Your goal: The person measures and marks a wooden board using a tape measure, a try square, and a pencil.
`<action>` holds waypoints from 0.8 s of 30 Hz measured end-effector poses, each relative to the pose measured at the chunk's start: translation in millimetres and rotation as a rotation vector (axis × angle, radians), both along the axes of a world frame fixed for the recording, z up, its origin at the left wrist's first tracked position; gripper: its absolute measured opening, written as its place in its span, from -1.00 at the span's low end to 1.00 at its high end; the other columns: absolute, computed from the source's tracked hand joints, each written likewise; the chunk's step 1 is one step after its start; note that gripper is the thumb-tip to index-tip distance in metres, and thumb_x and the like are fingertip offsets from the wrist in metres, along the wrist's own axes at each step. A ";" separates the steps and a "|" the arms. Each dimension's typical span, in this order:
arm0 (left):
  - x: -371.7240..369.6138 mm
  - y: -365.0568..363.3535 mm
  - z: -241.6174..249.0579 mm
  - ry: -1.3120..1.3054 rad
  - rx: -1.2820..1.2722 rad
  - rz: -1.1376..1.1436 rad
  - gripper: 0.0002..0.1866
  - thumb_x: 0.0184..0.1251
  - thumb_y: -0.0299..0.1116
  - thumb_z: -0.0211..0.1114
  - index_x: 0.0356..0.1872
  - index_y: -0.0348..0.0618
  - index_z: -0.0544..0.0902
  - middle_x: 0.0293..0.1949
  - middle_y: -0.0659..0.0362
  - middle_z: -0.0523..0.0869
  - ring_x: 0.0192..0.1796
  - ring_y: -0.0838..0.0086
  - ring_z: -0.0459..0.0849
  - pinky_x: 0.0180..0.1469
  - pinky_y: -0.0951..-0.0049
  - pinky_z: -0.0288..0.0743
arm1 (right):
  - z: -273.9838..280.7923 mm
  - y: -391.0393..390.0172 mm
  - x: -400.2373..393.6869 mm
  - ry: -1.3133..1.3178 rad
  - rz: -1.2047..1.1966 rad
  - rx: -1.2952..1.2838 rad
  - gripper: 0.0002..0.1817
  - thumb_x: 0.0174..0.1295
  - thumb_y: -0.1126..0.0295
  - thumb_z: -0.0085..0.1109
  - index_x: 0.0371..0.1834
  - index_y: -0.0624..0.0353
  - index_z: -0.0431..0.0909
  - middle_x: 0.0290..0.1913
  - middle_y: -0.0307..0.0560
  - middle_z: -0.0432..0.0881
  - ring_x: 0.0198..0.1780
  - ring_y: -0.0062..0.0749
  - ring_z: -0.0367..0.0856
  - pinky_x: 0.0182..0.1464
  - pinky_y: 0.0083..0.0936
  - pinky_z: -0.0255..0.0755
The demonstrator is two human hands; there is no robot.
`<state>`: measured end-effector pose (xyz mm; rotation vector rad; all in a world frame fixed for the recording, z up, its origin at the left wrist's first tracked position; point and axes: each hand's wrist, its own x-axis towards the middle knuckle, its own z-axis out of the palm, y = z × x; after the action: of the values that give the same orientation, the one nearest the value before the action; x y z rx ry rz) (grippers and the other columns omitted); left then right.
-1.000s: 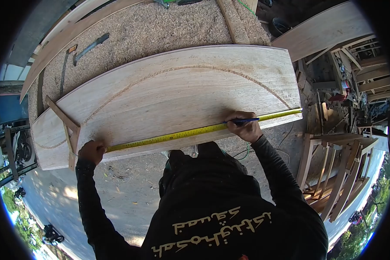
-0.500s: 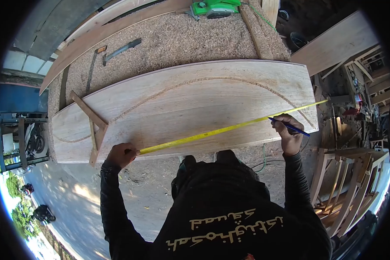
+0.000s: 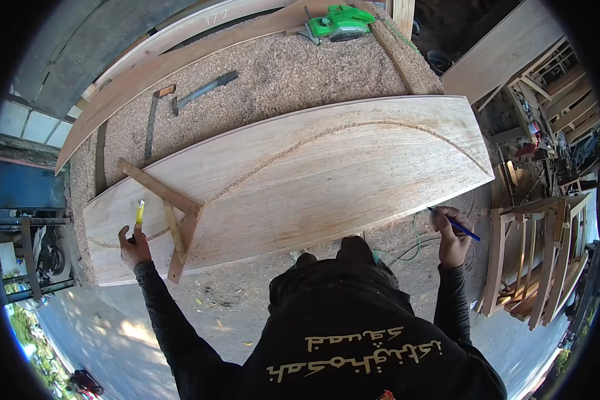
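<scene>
So your left hand (image 3: pixel 133 245) is pinching the yellow tape measure (image 3: pixel 140 213) over the plank's (image 3: pixel 327 180) 8 o'clock end — right hand (image 3: pixel 452 235) grips the blue pencil (image 3: pixel 455 224) just off the near edge at 4 o'clock. Plank's long axis runs 8 to 2, wooden square (image 3: pixel 170 213) beside your left.

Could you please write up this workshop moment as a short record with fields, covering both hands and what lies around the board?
Left hand: holds a yellow tape measure, tape drawn in, over the board's left end
Right hand: holds a blue pencil, off the board's near edge
Board: wide plank with a curved routed line
On board: wooden square
Behind: hammer, green planer, on wood shavings
</scene>
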<state>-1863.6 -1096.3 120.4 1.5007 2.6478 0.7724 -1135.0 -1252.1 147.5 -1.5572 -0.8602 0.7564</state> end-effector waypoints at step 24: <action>114.9 -48.0 -58.8 0.037 0.125 -0.513 -0.67 0.55 -0.32 0.28 0.16 -0.33 0.60 0.04 -0.26 0.69 0.09 -0.22 0.66 0.15 -0.09 0.53 | -0.3 -47.1 -56.5 -0.021 0.062 0.033 -0.66 0.63 0.26 0.18 0.08 0.38 0.74 -0.05 0.01 0.79 -0.02 -0.47 0.70 0.05 -0.51 0.54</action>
<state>-1748.7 -1144.4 61.7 2.1109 2.1045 0.8714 -1191.4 -1299.2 147.2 -1.5175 -0.9359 0.7681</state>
